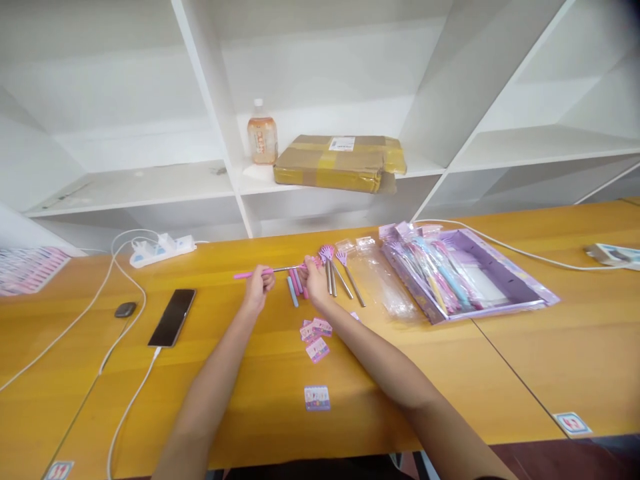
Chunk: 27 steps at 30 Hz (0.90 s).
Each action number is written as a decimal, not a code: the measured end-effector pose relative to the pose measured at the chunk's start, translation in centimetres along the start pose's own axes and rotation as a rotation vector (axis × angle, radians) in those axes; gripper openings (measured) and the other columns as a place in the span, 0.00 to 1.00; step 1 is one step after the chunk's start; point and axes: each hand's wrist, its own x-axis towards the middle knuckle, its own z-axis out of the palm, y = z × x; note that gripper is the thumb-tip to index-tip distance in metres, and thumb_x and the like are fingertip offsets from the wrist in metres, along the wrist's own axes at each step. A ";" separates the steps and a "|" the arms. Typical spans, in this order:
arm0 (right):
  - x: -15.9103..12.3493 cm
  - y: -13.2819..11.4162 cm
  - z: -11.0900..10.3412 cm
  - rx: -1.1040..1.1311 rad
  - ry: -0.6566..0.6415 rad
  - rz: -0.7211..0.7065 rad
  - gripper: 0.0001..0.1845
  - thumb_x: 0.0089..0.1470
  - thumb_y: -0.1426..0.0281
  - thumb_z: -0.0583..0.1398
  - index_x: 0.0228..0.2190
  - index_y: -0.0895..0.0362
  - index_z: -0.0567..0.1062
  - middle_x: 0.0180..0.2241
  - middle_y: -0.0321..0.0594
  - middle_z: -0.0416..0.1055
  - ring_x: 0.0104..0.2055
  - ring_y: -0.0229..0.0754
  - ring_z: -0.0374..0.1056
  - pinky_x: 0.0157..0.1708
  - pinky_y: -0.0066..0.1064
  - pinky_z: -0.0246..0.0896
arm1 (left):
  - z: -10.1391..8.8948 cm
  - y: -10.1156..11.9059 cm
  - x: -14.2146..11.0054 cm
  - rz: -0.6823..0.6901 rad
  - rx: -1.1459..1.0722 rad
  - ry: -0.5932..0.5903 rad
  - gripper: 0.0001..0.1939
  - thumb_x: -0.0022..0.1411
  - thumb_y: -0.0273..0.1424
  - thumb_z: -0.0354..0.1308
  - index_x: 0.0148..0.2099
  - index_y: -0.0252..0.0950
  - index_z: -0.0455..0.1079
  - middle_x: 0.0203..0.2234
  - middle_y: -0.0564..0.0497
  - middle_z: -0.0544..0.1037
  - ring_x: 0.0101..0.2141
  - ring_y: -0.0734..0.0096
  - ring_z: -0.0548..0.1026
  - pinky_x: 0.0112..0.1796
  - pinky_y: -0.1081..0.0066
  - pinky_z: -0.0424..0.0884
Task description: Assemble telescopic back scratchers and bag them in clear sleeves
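A telescopic back scratcher (286, 269) is held level between my hands, its metal rod bridging the gap. My left hand (259, 287) is closed around its pink handle, which sticks out to the left. My right hand (315, 280) is closed near its pink head, which the fingers partly cover. Just right of that hand lie several loose back scratchers (344, 267) with pink or purple claw heads and bare metal rods. Several handle sleeves (293, 292), blue, purple and pink, lie between my hands, partly hidden by the right one. Small printed cards (317, 349) lie nearer me.
A purple display box (520, 287) holds bagged back scratchers (443, 270). Clear plastic bags (395, 287) lie beside it. To the left are a phone (173, 318), white cables and a power strip (163, 249). A bottle (263, 137) and taped carton (335, 163) sit on the shelf.
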 end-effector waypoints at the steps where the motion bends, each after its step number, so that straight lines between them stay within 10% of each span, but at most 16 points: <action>1: 0.7 -0.9 -0.4 0.009 0.032 -0.024 0.38 0.59 0.45 0.71 0.24 0.49 0.51 0.18 0.24 0.46 0.18 0.32 0.44 0.16 0.26 0.42 | -0.5 1.0 0.4 0.027 -0.013 0.043 0.28 0.60 0.34 0.65 0.26 0.44 0.43 0.16 0.64 0.47 0.16 0.80 0.51 0.20 0.74 0.51; 10: 8.1 -15.9 -12.4 0.080 0.271 -0.269 0.34 0.60 0.56 0.72 0.27 0.50 0.50 0.17 0.20 0.46 0.17 0.28 0.39 0.15 0.21 0.36 | -10.2 13.9 1.6 0.359 -0.084 0.384 0.28 0.60 0.32 0.64 0.29 0.42 0.42 0.15 0.66 0.45 0.15 0.83 0.41 0.17 0.78 0.43; 15: 8.8 -15.7 -15.5 0.036 0.174 -0.227 0.37 0.60 0.56 0.72 0.26 0.50 0.49 0.17 0.20 0.42 0.17 0.28 0.34 0.13 0.22 0.33 | -10.6 12.9 2.1 0.421 -0.054 0.332 0.27 0.61 0.33 0.64 0.28 0.42 0.43 0.15 0.65 0.46 0.15 0.82 0.44 0.17 0.78 0.47; 27: 8.8 -15.1 -15.0 0.032 0.207 -0.239 0.33 0.62 0.59 0.71 0.26 0.51 0.52 0.19 0.20 0.41 0.17 0.28 0.35 0.13 0.20 0.35 | -11.4 12.3 2.6 0.434 -0.072 0.280 0.27 0.63 0.31 0.62 0.28 0.42 0.42 0.17 0.64 0.46 0.16 0.81 0.44 0.18 0.76 0.50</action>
